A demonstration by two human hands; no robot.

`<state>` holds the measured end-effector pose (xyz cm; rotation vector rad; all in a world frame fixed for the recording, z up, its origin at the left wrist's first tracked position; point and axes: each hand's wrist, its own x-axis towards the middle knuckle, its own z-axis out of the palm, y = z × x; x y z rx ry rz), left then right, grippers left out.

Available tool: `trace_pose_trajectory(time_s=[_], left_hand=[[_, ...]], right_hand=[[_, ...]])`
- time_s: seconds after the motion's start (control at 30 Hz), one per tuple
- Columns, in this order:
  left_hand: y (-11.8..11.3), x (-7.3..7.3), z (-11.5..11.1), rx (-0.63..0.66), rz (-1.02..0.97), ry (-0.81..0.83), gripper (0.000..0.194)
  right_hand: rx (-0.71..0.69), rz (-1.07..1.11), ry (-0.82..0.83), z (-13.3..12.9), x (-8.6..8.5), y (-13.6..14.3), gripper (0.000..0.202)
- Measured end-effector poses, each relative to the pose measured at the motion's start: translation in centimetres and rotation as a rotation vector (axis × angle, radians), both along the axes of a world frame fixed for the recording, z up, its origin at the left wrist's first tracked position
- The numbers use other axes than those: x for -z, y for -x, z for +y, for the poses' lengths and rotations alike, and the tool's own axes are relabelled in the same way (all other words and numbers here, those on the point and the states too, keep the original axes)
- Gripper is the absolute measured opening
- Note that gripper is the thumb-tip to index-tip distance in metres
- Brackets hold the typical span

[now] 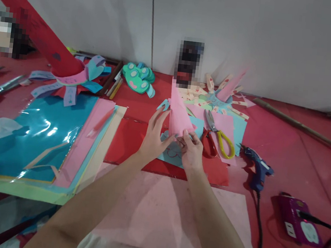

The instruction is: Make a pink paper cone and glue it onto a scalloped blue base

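A pink paper cone (pixel 180 115) stands tilted between my hands, its point upward. My right hand (pixel 191 149) pinches the cone's lower edge with thumb and fingers. At the cone's left side is my left hand (pixel 154 136), fingers spread, the thumb near its base. Beneath them lies a light blue paper with a drawn outline (pixel 171 152), on a red sheet (pixel 130 144). Scissors with red and yellow handles (pixel 225 145) rest just right of my right hand, over pink paper.
A blue glue gun (pixel 257 168) and purple power box (pixel 299 221) sit at the right. Behind are green frog cutouts (pixel 137 79), a finished-looking paper piece (pixel 223 100) and a stick (pixel 300 123). Stacked sheets (pixel 70 145) and a red cone (pixel 41 32) occupy the left.
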<state>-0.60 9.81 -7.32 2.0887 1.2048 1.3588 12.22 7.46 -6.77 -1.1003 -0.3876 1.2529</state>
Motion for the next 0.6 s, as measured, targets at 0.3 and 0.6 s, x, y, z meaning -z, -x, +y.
trace_pose_trajectory(time_s=[0.3, 0.6], left_hand=[[-1.0, 1.4, 0.3, 0.248, -0.320, 0.383, 0.097], [-1.0, 1.2, 0.5, 0.228, -0.424, 0.436, 0.088]], right_hand=[[-0.068, -0.045, -0.026, -0.3, -0.1, 0.4, 0.033], [-0.119, 0.041, 0.012, -0.2, -0.4, 0.3, 0.036]])
